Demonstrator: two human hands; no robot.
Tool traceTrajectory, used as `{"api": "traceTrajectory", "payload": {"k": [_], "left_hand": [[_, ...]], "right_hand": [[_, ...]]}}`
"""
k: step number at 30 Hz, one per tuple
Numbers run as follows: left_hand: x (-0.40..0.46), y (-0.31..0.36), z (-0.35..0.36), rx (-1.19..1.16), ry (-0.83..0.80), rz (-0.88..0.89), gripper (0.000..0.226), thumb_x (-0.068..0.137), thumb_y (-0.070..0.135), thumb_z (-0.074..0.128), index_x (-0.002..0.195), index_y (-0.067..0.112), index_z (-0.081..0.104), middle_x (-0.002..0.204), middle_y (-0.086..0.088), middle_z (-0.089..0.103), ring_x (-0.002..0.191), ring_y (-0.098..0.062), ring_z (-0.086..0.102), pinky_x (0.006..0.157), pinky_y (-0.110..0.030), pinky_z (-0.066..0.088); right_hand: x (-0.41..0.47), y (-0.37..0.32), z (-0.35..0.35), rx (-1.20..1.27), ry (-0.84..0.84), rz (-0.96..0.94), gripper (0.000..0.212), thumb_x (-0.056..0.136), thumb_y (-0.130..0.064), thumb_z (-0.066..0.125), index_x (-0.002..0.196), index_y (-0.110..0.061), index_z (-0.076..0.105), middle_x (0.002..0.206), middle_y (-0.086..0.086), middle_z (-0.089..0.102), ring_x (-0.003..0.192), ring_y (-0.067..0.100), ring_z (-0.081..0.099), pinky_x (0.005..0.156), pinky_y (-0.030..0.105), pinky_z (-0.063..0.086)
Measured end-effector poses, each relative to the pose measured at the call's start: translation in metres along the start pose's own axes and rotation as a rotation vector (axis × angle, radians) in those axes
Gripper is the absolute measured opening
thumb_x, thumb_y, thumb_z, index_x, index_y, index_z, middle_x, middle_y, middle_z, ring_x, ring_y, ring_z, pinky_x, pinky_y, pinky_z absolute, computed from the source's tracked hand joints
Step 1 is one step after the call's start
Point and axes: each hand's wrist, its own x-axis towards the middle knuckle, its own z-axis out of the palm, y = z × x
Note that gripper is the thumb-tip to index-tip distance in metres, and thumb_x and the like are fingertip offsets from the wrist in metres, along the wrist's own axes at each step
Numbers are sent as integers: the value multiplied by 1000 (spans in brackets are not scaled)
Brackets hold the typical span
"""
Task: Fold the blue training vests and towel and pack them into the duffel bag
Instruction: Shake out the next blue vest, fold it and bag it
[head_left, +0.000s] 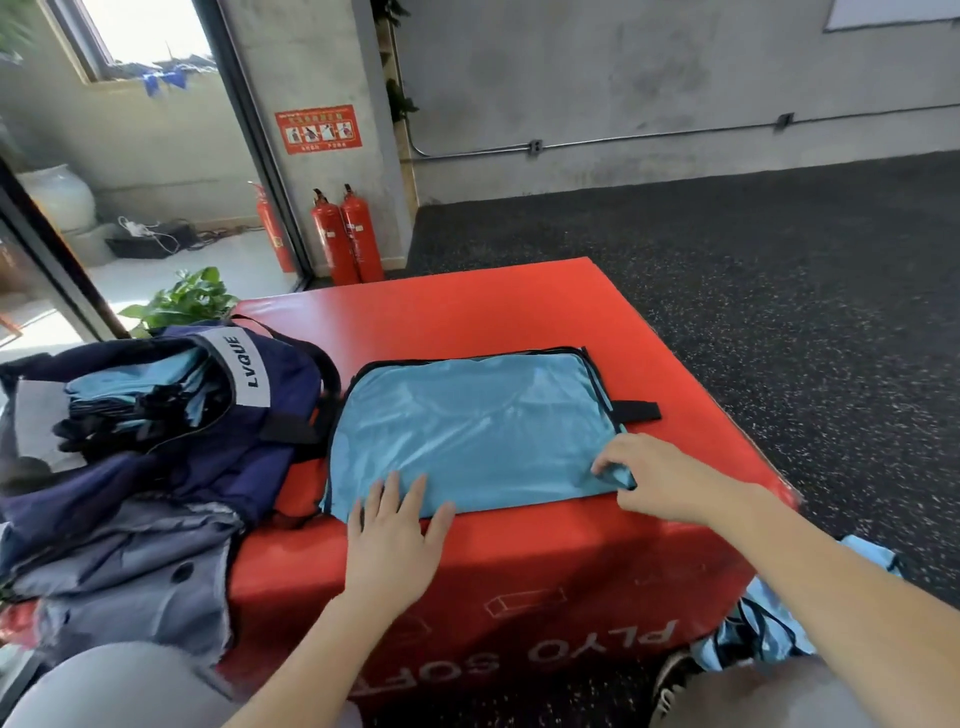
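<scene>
**Blue vest on the plyo box, both hands on it**

Blue vest is lying flat on top of the red plyo box, black trim running along its far and right edges, a black strap tab sticking out to the right.

We're pressing the near-left edge down with the left hand: fingers straight and spread, fingertips on the fabric, palm on the red surface just short of the hem. Nothing gripped there.

We're working the near-right corner with the right hand: thumb and fingertips curled in and pinching the corner of the vest, which is lifting slightly off the box. Exact finger placement is hard to read, since the hand is covering part of the corner.

Navy duffel bag is sitting open just left of the vest, partly on the box's left side, touching or nearly touching the vest's left edge. White "LVQUE" label on its strap. Inside we're seeing a stack of folded blue vests with black trim.

More blue fabric is lying crumpled low on the right, beside the box and under our right forearm; probably another vest, but it is too bunched to say.

Two red fire extinguishers are standing against the wall beyond the box.
</scene>
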Motion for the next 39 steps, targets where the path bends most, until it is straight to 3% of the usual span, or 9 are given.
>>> {"api": "traceTrajectory", "payload": {"k": [5, 8, 12, 20, 24, 27, 30, 34, 39], "left_hand": [[-32, -32, 0, -9, 111, -60, 85, 87, 75, 15, 150, 26, 44, 158, -12, 37, 149, -27, 27, 121, -45, 20], [-46, -39, 1, 16, 176, -146, 71, 92, 70, 31, 142, 26, 54, 151, -9, 47, 140, -31, 38, 111, -52, 32], [-38, -43, -1, 30, 157, -223, 67, 97, 63, 39, 148, 21, 47, 156, -4, 42, 141, -31, 33, 112, -51, 30], [65, -22, -7, 79, 91, -52, 73, 98, 65, 34, 150, 14, 41, 155, -3, 42, 144, -26, 34, 118, -44, 27], [145, -13, -11, 33, 7, 41, 70, 96, 68, 31, 137, 14, 52, 138, -4, 54, 131, -28, 46, 108, -45, 38], [201, -9, -12, 17, -24, 95, 82, 91, 76, 23, 131, 12, 56, 131, -7, 58, 122, -30, 52, 101, -47, 45], [239, -3, -11, 13, -30, 124, 82, 92, 74, 27, 134, 9, 54, 138, -12, 55, 127, -34, 48, 105, -49, 43], [254, 5, -16, 95, -77, 82, 73, 96, 69, 33, 146, 17, 44, 158, -12, 32, 140, -37, 33, 111, -53, 35], [229, -2, -23, 102, -51, 145, 66, 98, 63, 39, 151, 25, 39, 164, -12, 19, 148, -34, 22, 115, -53, 24]], "right_hand": [[-3, -1, 6, -41, 19, 18, 39, 82, -15, 61, 116, -32, 66, 118, -15, 57, 111, 11, 53, 99, 36, 45], [-2, 2, 8, -61, 61, 21, 28, 82, -20, 61, 105, -35, 65, 110, -16, 59, 105, 11, 57, 93, 37, 49], [-2, 4, 8, -136, 124, 29, 8, 86, -27, 62, 91, -32, 60, 98, -14, 57, 94, 8, 56, 76, 29, 46], [11, 14, 7, -280, 290, 164, 8, 90, -29, 57, 96, -28, 62, 102, -8, 62, 100, 17, 60, 76, 31, 35], [22, 19, 3, -312, 321, 209, 10, 93, -28, 54, 98, -26, 62, 104, -5, 62, 104, 18, 58, 84, 34, 37], [32, 20, 6, -303, 354, 182, 5, 87, -26, 60, 87, -23, 65, 89, -3, 64, 91, 23, 62, 78, 36, 42], [42, 13, 14, -358, 361, 141, 13, 68, -27, 72, 66, -24, 60, 65, -5, 57, 66, 22, 62, 61, 34, 44], [55, -18, 20, -348, 343, 70, 7, 66, -28, 65, 65, -22, 61, 63, -3, 58, 59, 24, 61, 57, 33, 46], [69, -82, 17, -223, 151, 1, 13, 87, -26, 52, 91, -16, 60, 96, 5, 62, 88, 30, 61, 68, 34, 37]]}}
